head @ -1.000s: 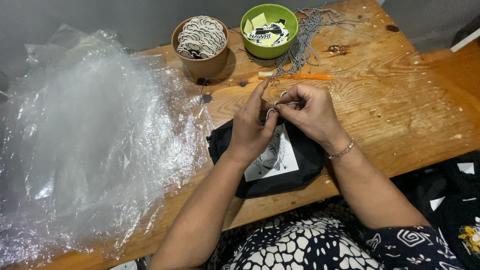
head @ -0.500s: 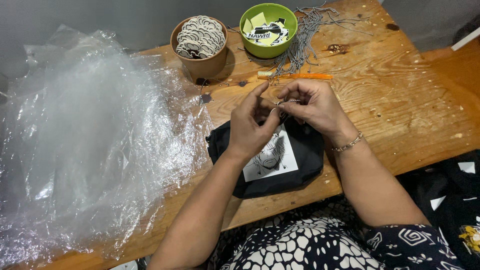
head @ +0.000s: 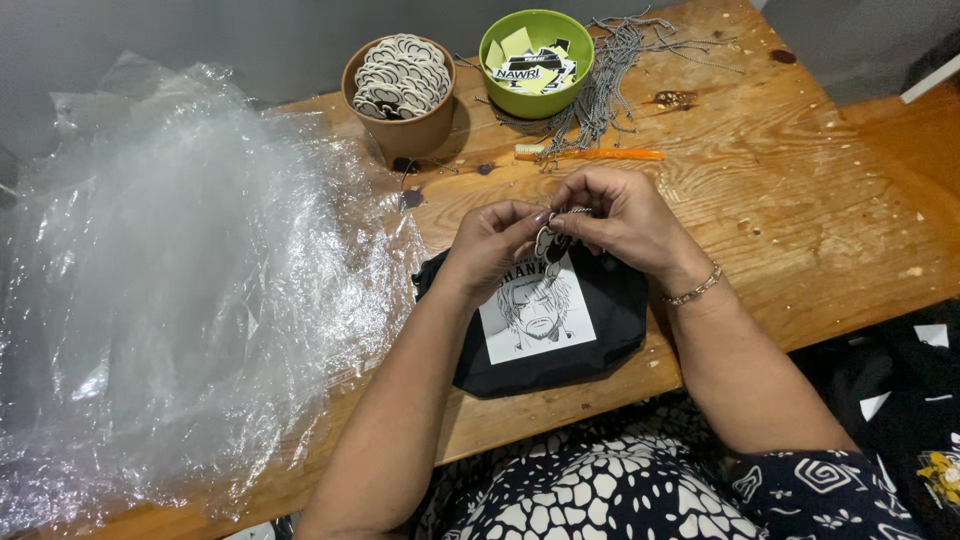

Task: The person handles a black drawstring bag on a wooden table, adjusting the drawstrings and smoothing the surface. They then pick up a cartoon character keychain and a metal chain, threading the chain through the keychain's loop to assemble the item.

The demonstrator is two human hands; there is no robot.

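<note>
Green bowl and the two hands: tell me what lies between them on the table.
In the head view, an orange-handled toothbrush and a spread of grey cords lie on the wooden table between the green bowl and the hands.

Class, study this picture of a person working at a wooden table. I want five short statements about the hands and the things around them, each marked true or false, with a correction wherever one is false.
1. Both hands, the left hand and the right hand, pinch a small black-and-white charm between them. True.
2. The black pouch lies under the hands at the table's near edge. True.
3. The green bowl is empty. False: it holds paper cut-outs.
4. The orange toothbrush lies inside the brown pot. False: it lies on the wooden table, beyond the hands.
5. The clear plastic sheeting is heaped to the left of the pouch. True.
</note>
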